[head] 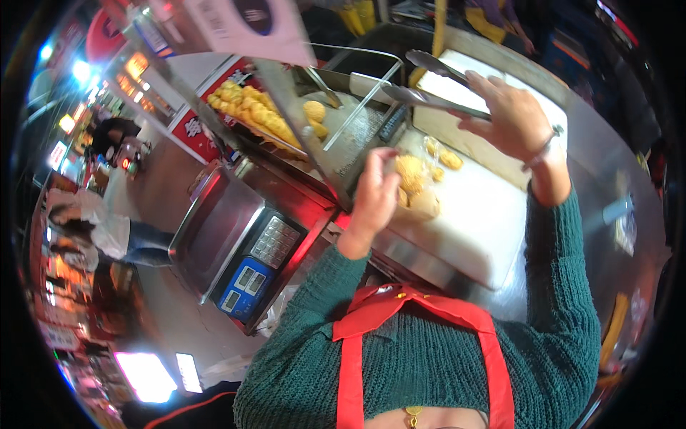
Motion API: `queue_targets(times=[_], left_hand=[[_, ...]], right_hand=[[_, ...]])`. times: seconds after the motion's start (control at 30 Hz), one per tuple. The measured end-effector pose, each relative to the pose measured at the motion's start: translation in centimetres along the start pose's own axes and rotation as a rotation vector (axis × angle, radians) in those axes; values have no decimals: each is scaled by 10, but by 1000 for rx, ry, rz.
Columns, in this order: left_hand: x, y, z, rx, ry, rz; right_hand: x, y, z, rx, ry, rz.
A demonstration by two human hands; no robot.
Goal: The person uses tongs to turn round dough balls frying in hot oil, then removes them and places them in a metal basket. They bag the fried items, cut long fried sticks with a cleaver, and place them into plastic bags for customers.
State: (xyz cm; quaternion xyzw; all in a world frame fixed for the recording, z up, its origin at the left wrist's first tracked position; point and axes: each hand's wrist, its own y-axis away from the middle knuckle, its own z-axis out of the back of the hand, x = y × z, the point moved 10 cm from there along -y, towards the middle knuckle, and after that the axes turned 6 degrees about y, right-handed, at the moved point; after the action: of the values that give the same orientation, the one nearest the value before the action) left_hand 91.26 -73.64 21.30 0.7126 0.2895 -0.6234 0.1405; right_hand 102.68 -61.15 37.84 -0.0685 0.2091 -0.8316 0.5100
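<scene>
My right hand (pixel 504 115) holds a pair of metal tongs (pixel 437 99), whose jaws are spread apart and point left over the far end of the worktop. My left hand (pixel 375 190) is at the upper edge of a clear plastic bag (pixel 429 185). Its fingers are blurred, though they look closed on the bag. A sesame-coated fried ball (pixel 411 172) and smaller golden fried pieces (pixel 450 159) lie in or beside the bag on a white cutting board (pixel 471 214). Long twisted fried dough sticks (pixel 257 112) and another round fried ball (pixel 314 111) sit in the metal tray behind.
A digital scale (pixel 230 241) with a steel pan stands at the left. A wire rack (pixel 370 104) rises from the metal tray. A white-topped box (pixel 482 96) stands beyond the cutting board. A sign (pixel 257 27) hangs at the top. People are in the street at left.
</scene>
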Motion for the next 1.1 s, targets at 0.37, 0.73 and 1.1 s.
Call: queue_targets(times=[0.37, 0.73, 1.1], left_hand=[[-9, 25, -9, 293, -207, 46], [-4, 37, 12, 389, -81, -24], [9, 31, 14, 257, 74, 78]], right_hand=[[153, -230, -248, 637, 265, 325], [170, -260, -325, 839, 178, 239], [57, -217, -212, 721, -379, -25]])
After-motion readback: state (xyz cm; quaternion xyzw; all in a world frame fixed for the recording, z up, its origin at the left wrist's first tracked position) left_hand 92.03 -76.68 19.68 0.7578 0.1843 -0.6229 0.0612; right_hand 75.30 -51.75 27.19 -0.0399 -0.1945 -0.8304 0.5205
